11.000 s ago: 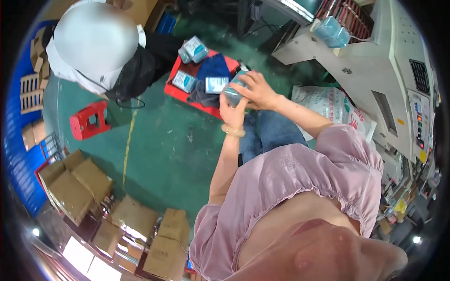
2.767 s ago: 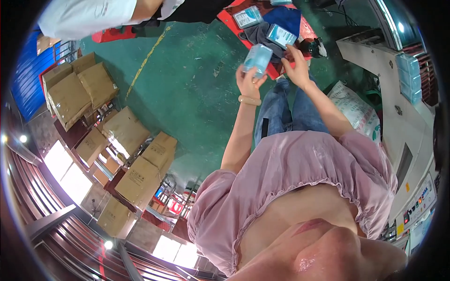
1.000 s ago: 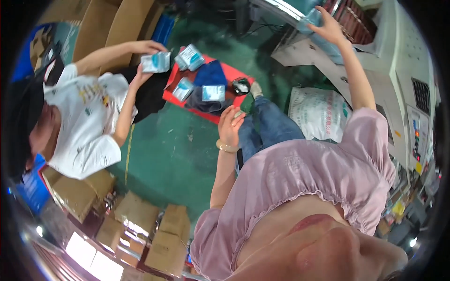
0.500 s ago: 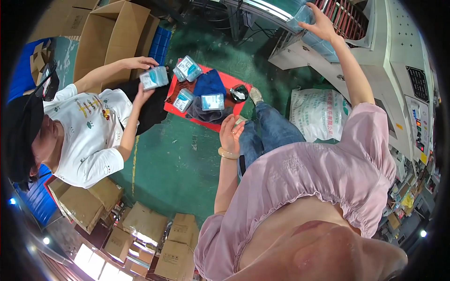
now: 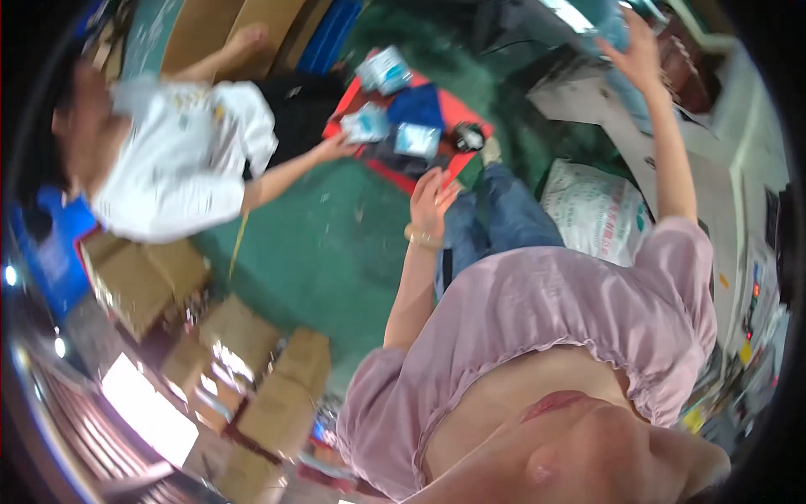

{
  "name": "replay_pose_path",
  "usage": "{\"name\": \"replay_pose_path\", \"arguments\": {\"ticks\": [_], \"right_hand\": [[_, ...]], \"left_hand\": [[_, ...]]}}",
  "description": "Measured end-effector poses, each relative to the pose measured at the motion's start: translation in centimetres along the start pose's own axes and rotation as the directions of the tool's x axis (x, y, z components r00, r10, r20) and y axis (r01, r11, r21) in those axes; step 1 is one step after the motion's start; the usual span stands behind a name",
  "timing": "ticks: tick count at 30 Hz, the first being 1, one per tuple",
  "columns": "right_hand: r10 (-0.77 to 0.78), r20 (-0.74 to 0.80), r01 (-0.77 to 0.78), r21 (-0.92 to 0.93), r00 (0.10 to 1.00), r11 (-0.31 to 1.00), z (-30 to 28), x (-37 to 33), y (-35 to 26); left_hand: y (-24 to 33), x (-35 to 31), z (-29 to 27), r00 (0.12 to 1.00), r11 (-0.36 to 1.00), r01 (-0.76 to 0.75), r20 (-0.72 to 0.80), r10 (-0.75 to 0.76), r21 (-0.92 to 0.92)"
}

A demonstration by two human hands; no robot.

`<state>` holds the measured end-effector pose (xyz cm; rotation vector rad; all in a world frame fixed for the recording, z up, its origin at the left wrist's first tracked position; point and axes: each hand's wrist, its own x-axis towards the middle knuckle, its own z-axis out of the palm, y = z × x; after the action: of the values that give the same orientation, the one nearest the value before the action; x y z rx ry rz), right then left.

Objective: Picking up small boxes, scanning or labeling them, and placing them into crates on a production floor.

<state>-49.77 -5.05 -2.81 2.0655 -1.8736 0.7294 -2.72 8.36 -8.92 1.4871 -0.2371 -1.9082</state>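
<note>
My right hand reaches to the upper right, thumb and fingers spread around a clear bluish plastic box beside the machine; motion blur softens its outline. In front of my legs, my left hand hangs with loosely bent fingers apart and nothing visible in it. Beyond it lies a red mat with a dark blue cloth, a dark grey cloth and clear boxes with white-and-blue labels. One labelled box sits nearest my left hand. A co-worker's hand touches another labelled box.
The co-worker, in a white shirt, sits at the left. A white woven sack stands by my legs, against the pale machine. Cardboard boxes are stacked at the lower left, and a large open carton stands at the far left.
The view has shifted, and things now appear blurred. The co-worker has moved a labelled box from near their body to the red mat. My hands keep about the same poses.
</note>
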Motion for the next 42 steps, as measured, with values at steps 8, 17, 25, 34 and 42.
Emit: {"name": "replay_pose_path", "arguments": {"ticks": [8, 17, 25, 34, 42], "right_hand": [[-0.300, 0.582, -0.172, 0.618, 0.756, 0.767, 8.8, -10.5, -18.9], [-0.140, 0.558, -0.363, 0.689, 0.818, 0.627, 16.8, -15.9, -25.5], [0.094, 0.559, -0.531, 0.704, 0.824, 0.471, 16.8, -14.7, -27.3], [-0.147, 0.763, -0.685, 0.635, 0.630, 0.357, 9.7, -9.9, -35.8], [-0.106, 0.714, -0.594, 0.647, 0.692, 0.479, 8.0, -11.2, -37.0]], "left_hand": [[0.8, 8.9, -7.9, 0.832, 0.920, -0.263, -0.414, 0.368, 0.291], [11.0, 17.4, -11.3, 0.705, -0.206, -0.078, 0.200, 0.681, 0.975], [9.1, 13.9, -11.8, 0.647, 0.172, -0.399, 0.145, 0.748, 0.901], [3.3, 5.5, -6.4, 0.491, 0.113, -0.548, 0.210, 0.846, 0.829], [2.6, 4.1, -5.7, 0.474, 0.109, -0.577, 0.223, 0.852, 0.810]]}}
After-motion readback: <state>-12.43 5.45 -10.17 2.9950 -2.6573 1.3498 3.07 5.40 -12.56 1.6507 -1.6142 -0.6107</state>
